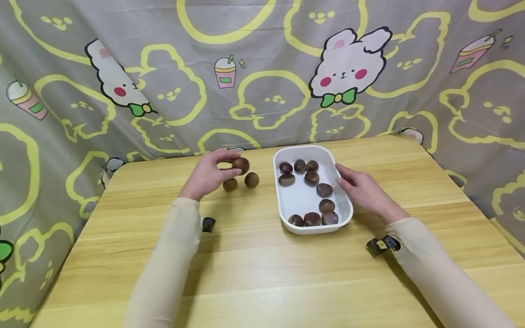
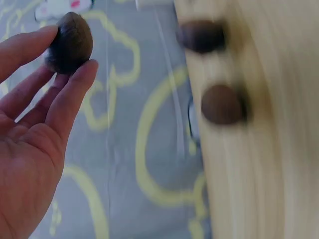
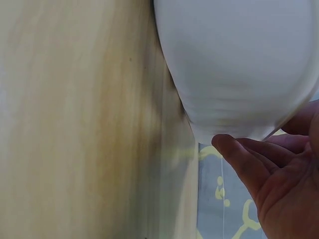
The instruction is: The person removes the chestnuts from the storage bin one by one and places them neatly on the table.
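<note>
Pinched between the thumb and fingers of my left hand (image 1: 208, 175) is a brown chestnut (image 1: 240, 166), raised above the table; the left wrist view shows this chestnut (image 2: 71, 44) at the fingertips. Two more chestnuts lie on the wood close below it, one chestnut (image 1: 230, 184) to the left and another chestnut (image 1: 252, 180) to the right. My right hand (image 1: 362, 189) touches the right side of a white rectangular tray (image 1: 313, 230), thumb and fingers at its wall. Several chestnuts (image 1: 311, 178) lie inside the tray. In the right wrist view the tray's outer wall (image 3: 239, 64) hides its contents.
The wooden table (image 1: 246, 273) reaches back to a grey patterned curtain (image 1: 262, 109) with yellow outlines and cartoon rabbits. A small black device sits at each wrist, the left one (image 1: 208, 224) and the right one (image 1: 381, 246).
</note>
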`<state>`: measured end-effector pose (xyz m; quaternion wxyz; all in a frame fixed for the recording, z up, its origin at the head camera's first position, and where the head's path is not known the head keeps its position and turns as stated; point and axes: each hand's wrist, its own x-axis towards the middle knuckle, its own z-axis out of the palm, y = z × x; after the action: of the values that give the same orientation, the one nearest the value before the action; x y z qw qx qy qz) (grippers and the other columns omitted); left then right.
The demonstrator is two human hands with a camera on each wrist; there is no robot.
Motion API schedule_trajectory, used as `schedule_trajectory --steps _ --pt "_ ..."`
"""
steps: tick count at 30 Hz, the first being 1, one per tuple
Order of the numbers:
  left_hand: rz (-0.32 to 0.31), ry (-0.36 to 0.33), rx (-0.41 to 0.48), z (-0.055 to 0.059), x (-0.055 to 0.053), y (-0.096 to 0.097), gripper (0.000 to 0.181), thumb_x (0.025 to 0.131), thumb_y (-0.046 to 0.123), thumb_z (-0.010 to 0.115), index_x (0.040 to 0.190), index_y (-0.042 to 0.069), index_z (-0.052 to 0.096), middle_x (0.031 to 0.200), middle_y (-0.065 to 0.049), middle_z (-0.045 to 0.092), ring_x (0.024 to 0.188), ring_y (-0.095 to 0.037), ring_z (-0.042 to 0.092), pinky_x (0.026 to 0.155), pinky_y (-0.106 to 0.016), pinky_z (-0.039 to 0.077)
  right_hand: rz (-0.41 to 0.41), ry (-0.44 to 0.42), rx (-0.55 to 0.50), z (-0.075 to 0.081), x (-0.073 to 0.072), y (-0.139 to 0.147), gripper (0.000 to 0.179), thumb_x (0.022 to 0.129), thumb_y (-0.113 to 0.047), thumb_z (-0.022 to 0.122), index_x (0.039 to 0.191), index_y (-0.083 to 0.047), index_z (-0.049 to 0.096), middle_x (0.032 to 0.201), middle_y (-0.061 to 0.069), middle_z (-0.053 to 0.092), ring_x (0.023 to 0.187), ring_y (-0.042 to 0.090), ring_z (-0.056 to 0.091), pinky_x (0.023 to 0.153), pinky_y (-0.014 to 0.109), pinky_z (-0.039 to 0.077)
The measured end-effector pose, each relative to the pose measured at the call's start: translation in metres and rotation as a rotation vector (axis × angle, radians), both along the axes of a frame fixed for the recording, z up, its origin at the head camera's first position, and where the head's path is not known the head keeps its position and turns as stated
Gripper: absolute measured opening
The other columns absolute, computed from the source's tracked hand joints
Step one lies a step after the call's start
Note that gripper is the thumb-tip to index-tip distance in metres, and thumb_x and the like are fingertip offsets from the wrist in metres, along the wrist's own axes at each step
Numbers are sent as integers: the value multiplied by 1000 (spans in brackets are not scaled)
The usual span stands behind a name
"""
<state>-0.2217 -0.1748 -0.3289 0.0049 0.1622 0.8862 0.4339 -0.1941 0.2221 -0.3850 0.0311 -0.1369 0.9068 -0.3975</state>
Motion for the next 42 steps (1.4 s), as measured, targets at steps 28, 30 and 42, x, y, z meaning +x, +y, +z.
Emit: schedule_trajectory --steps 28,30,42 --pt "115 -247 -217 -41 -5 -80 39 90 11 70 124 -6 61 119 -22 63 109 -36 61 90 -45 48 9 -23 -3 -1 -1 -1 53 105 -22 48 151 -1 32 145 25 41 129 37 45 106 52 35" --pt "116 -252 -226 -42 -6 -80 40 90 11 69 124 -7 61 120 -22 62 109 -36 60 90 -44 48 7 -19 -4 -1 0 0 53 105 -21 48 151 -1 32 145 25 41 129 38 45 106 52 35" --pt "83 -246 -286 -44 -10 -84 40 90 12 69 124 -7 61 116 -22 64 107 -34 61 89 -43 48 -1 -12 -7 0 0 1 53 105 -22 48 151 -1 32 145 25 42 129 38 46 105 52 36"
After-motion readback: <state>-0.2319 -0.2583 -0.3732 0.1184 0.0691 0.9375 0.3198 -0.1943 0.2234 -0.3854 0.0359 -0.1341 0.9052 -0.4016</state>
